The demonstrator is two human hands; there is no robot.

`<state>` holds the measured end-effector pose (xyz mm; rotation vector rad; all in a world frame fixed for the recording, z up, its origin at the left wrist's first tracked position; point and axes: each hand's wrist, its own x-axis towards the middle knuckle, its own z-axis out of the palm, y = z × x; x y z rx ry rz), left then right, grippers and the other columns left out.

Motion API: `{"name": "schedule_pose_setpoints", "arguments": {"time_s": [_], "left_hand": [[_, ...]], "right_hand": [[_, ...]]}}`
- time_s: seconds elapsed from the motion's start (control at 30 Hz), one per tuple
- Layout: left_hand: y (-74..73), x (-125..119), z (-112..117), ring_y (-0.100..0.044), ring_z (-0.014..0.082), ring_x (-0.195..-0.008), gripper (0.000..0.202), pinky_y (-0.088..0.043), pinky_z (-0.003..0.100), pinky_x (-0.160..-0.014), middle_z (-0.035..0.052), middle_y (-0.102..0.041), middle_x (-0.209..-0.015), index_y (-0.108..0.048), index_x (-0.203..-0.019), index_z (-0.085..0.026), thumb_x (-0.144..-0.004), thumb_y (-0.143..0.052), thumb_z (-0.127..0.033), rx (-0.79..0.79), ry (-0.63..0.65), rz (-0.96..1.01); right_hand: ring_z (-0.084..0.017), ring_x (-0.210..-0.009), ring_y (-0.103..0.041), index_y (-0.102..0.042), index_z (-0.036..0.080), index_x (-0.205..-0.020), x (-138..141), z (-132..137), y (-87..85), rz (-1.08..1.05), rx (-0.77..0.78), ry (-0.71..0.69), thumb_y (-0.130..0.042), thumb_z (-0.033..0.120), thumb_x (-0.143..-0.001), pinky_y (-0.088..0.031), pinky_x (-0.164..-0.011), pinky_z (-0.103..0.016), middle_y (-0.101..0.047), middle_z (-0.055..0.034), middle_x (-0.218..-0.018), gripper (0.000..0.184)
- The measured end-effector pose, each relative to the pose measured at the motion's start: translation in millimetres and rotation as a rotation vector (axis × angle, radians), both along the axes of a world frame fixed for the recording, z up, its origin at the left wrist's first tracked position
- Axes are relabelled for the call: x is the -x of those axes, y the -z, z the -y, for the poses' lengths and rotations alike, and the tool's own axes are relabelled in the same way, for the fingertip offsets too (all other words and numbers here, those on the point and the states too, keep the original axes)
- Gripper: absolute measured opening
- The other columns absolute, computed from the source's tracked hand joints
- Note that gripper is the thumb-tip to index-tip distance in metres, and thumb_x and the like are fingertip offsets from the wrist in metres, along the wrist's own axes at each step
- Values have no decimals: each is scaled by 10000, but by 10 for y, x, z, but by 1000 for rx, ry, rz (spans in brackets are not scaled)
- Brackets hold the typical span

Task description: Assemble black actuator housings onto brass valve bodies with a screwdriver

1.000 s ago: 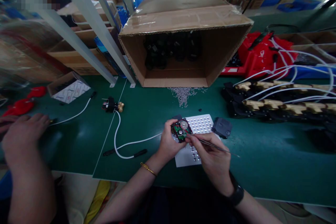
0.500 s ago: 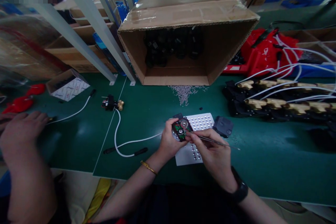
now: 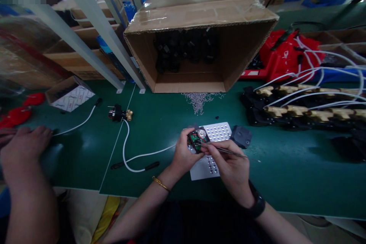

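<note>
My left hand (image 3: 183, 152) is closed around a small opened black housing with a green circuit board (image 3: 195, 136) inside. A round silver part (image 3: 201, 134) shows at the board's upper right. My right hand (image 3: 233, 166) grips metal tweezers (image 3: 230, 151), whose tips reach into the housing over the board. Whether the tips pinch anything is too small to tell. Beneath both hands lies a white sheet (image 3: 197, 172) with rows of shiny silver round pieces. A dark plastic cover (image 3: 241, 136) rests just right of the sheet.
Behind the hands, a cardboard box (image 3: 200, 9) on its side holds black parts; small metal pins (image 3: 198, 103) are heaped before it. Black units with brass fittings (image 3: 274, 111) stand right. A brass-fitted unit (image 3: 117, 113) and white cable (image 3: 125, 143) lie left, near a co-worker's hand (image 3: 27, 143).
The tweezer tips have shifted slightly left over the board, and the housing's tilt has changed a little, with the silver part looking brighter. Both hands keep their holds.
</note>
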<state>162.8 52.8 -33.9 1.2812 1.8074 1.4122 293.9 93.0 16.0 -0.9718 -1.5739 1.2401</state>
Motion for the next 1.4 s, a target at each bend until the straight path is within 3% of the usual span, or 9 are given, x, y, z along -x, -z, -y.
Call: {"name": "schedule_pose_setpoints", "arguments": {"time_s": [0.4, 0.6, 0.7, 0.77, 0.87, 0.97, 1.17, 1.27, 1.4], "left_hand": [[-172, -16, -14, -497, 244, -1104, 704, -400, 401, -953, 83, -496, -1181, -388, -1166, -207, -586, -776, -293, 35, 45, 56], [-191, -2, -3, -486, 254, -1121, 720, -391, 420, -963, 82, -491, -1197, -388, -1168, -213, -570, -787, -258, 82, 59, 97], [-158, -6, 3, -494, 248, -1116, 716, -392, 416, -966, 79, -496, -1199, -390, -1173, -214, -575, -783, -251, 68, 64, 117], [-128, -13, 3, -498, 243, -1118, 719, -391, 405, -972, 74, -500, -1203, -386, -1181, -216, -581, -780, -246, 57, 59, 133], [-109, -17, -4, -516, 240, -1104, 753, -398, 394, -969, 67, -516, -1196, -379, -1190, -222, -563, -795, -246, 75, 46, 187], [-160, -8, -8, -526, 241, -1090, 771, -406, 392, -961, 64, -529, -1185, -388, -1183, -219, -536, -807, -245, 108, 51, 221], [-324, -25, 2, -502, 255, -1120, 674, -391, 405, -976, 81, -536, -1187, -440, -1162, -205, -559, -742, -204, 160, 64, 74], [-300, -76, -11, -514, 274, -1105, 641, -402, 404, -965, 104, -556, -1163, -469, -1152, -181, -554, -701, -201, 161, 25, 11], [-210, -84, -93, -583, 271, -1008, 454, -469, 375, -884, 72, -622, -1064, -562, -1062, -202, -617, -656, -211, 202, -66, 48]], "right_hand": [[-197, -614, -658, -492, 198, -892, 9, -116, -85, -212, 281, -26, -563, 328, -854, -563, -527, -320, -674, -60, -764, 154], [-196, -869, -556, -535, 192, -739, -206, -377, -342, 145, -308, 103, -312, 287, -946, -456, -709, -330, -559, -72, -906, 319], [-168, -757, -550, -565, 199, -842, -161, -434, -374, 382, -494, -163, -362, 173, -905, -458, -652, -288, -521, -45, -824, 215], [-170, -729, -564, -568, 199, -1029, -81, -417, -293, 569, -616, -378, -368, 89, -862, -475, -601, -273, -536, -59, -872, 283], [-182, -748, -586, -505, 169, -1178, 11, -378, -128, 720, -729, -462, -360, 30, -829, -500, -586, -279, -567, -98, -974, 402], [-186, -795, -592, -551, 155, -1084, 23, -371, -78, 575, -660, -412, -397, 69, -842, -510, -644, -289, -600, -98, -952, 299], [-139, -502, -528, -651, 175, -872, -14, -378, -197, 413, -158, -208, -565, 216, -784, -460, -486, -231, -605, -12, -638, 130], [-174, -735, -618, -686, 199, -826, -7, -371, -129, 372, -219, -263, -556, 124, -732, -497, -676, -242, -651, -42, -807, 177], [-153, -703, -628, -697, 242, -786, 6, -438, -18, 409, -308, -307, -589, 87, -679, -487, -604, -181, -643, -12, -800, 217]]}}
